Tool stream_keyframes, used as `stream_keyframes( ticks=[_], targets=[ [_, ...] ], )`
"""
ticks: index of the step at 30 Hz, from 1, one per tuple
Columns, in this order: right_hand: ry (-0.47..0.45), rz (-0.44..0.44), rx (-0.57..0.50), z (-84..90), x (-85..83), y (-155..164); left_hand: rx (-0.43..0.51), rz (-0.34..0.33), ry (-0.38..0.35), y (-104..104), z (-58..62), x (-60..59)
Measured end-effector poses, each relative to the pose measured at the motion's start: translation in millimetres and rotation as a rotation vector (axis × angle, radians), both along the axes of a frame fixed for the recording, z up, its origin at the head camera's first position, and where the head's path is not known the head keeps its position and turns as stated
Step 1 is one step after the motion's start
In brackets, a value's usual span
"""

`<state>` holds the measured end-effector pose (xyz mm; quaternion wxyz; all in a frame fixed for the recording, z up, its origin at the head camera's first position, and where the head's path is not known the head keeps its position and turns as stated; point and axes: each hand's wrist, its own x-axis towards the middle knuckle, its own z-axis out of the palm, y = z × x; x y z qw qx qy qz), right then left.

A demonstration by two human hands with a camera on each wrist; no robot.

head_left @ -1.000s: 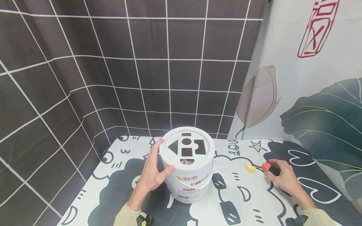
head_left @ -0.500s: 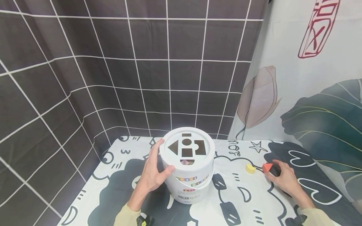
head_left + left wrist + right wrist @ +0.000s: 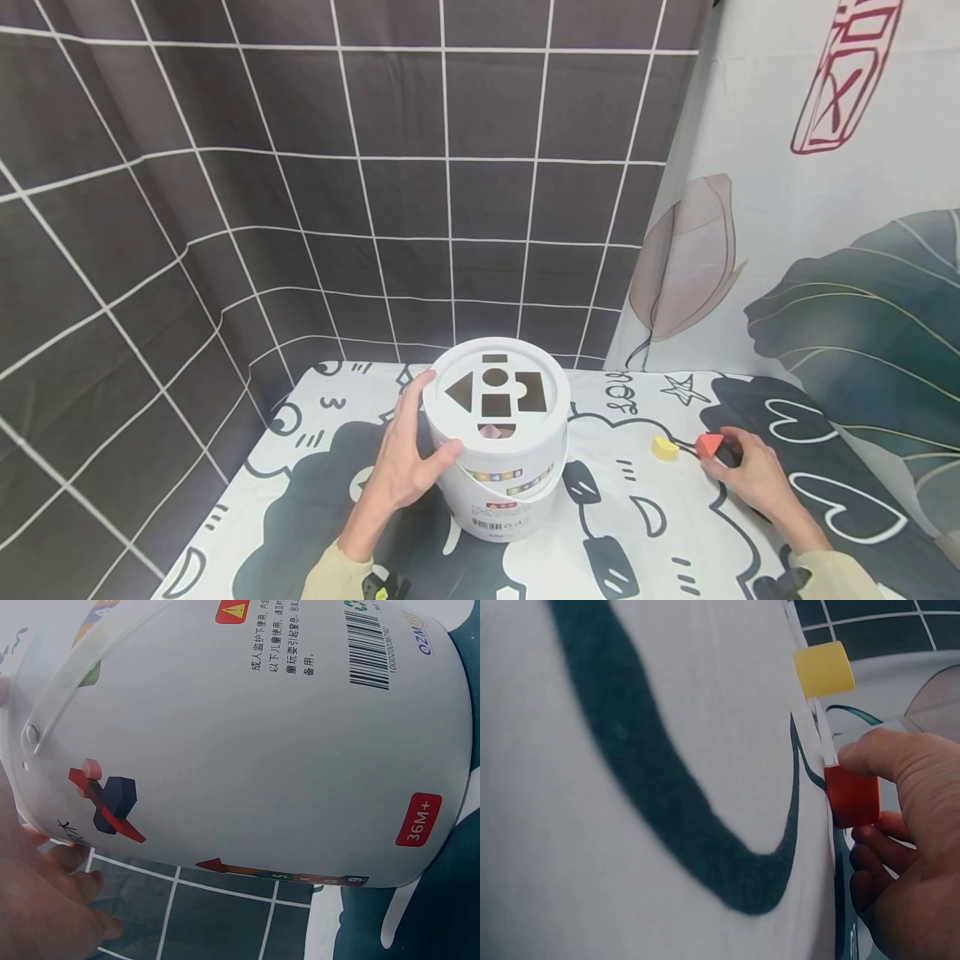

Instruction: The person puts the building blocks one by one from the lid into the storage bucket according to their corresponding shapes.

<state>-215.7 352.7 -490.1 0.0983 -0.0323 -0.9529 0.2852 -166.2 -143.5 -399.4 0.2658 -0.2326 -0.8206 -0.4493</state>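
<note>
A white lidded bucket (image 3: 498,492) stands upright on the patterned cloth, its lid (image 3: 450,425) cut with shaped holes. My left hand (image 3: 405,454) holds the bucket's left side near the lid rim, thumb in front and fingers round the side. In the left wrist view the bucket wall (image 3: 262,765) fills most of the picture, and part of the left hand (image 3: 45,900) shows at lower left. To the right, my right hand (image 3: 753,471) pinches a red triangular block (image 3: 708,445), low at the cloth; the right wrist view shows thumb and fingers on the red block (image 3: 853,796).
A yellow block (image 3: 663,448), curved on one side, lies on the cloth just left of the red one. The bucket's handle (image 3: 558,471) hangs down its front. Dark gridded fabric (image 3: 487,200) rises behind the table, with a white printed curtain (image 3: 757,108) at right.
The red block has turned slightly between the right hand's fingers. The left hand, the bucket and the yellow block stay where they were.
</note>
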Motion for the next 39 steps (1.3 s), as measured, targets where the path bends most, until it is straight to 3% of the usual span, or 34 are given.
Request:
stream_keyframes(
  ticks=[12, 27, 39],
  targets=[
    [0.033, 0.011, -0.028, -0.9, 2.4, 1, 0.005, -0.007, 0.025, 0, -2.4, -0.6],
    [0.094, 0.021, -0.017, 10.4, 0.9, -6, 0.005, -0.008, 0.004, 0, 0.2, -0.3],
    [0.116, 0.091, -0.013, 30.2, 1.5, -16, 0.009, -0.008, 0.014, 0, -0.2, -0.8]
  ],
)
